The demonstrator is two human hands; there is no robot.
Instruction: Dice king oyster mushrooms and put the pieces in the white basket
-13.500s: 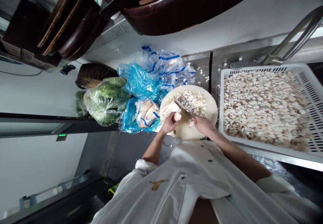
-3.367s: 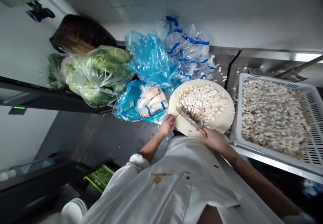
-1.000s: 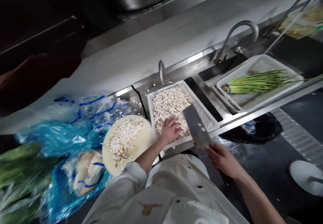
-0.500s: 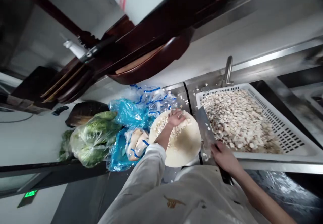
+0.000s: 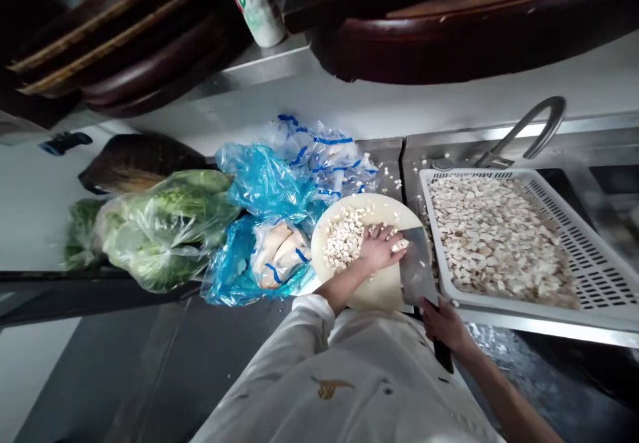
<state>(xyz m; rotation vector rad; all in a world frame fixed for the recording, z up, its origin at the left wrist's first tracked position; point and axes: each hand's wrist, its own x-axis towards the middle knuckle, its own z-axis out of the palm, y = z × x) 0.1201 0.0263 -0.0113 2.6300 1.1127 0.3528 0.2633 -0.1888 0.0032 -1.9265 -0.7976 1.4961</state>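
My left hand [image 5: 382, 249] is over the round cutting board [image 5: 369, 293], fingers spread, with small white diced pieces under and in front of its fingertips. A pile of the same diced pieces [image 5: 344, 238] lies on the board's left half. The handle of a wide cleaver [image 5: 418, 270] is in the grip of my right hand [image 5: 443, 326]. Its blade lies flat along the board's right edge, close to my left fingertips. Right of the blade is a white perforated basket [image 5: 599, 277] holding many chopped pale pieces [image 5: 499, 237].
Left of the board are blue plastic bags [image 5: 269, 180], a clear bag of pale chunks [image 5: 279, 253] and bagged leafy greens [image 5: 164, 230]. A curved faucet [image 5: 544, 120] rises behind the basket. Overhead, a shelf [image 5: 269, 64] carries dark round wooden items and a white-green can [image 5: 254, 7].
My left hand has moved right across the board, toward the blade. The cleaver has come from beside the basket onto the board's right edge. The camera view has shifted.
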